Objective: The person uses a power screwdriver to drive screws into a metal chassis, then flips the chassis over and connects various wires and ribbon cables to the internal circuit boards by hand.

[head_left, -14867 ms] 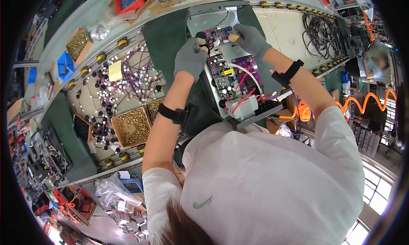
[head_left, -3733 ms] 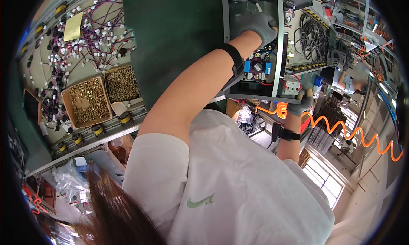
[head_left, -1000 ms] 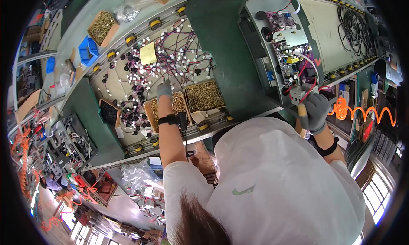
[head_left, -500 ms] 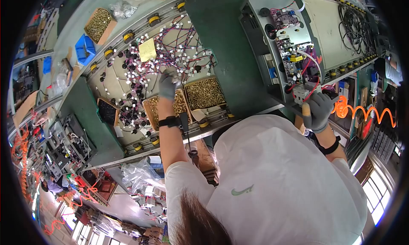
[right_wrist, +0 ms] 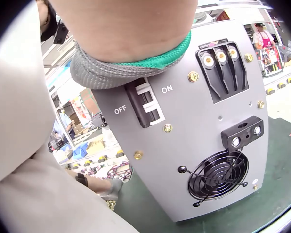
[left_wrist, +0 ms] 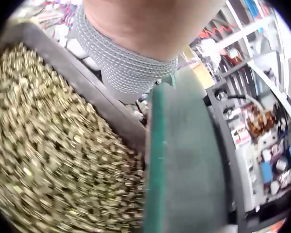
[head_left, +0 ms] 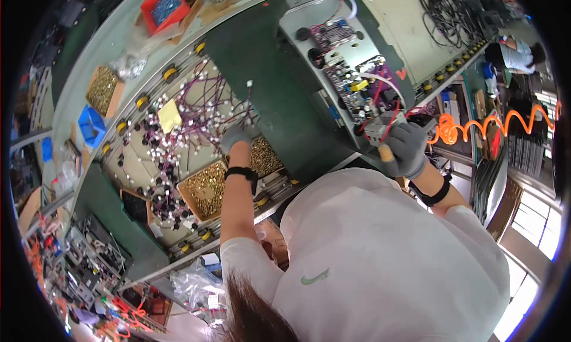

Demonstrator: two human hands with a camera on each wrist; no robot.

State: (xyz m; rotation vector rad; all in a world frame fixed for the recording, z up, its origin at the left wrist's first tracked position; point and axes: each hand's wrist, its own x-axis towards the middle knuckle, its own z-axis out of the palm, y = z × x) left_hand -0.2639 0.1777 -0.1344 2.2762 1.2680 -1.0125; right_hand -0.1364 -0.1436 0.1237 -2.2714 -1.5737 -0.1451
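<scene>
Fasteners (left_wrist: 63, 141) blurred (left fingers (head_left: 231, 140) indistinct)

Grey machine (right_wrist: 184, 138), circuitry (head_left: 351, 83) exposed, on green surface (head_left: 256, 56); wired connectors (head_left: 193, 110) heaped.

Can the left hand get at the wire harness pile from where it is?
Likely yes: the left hand is at the edge of the wire harness pile, with no visible barrier between them.
</scene>
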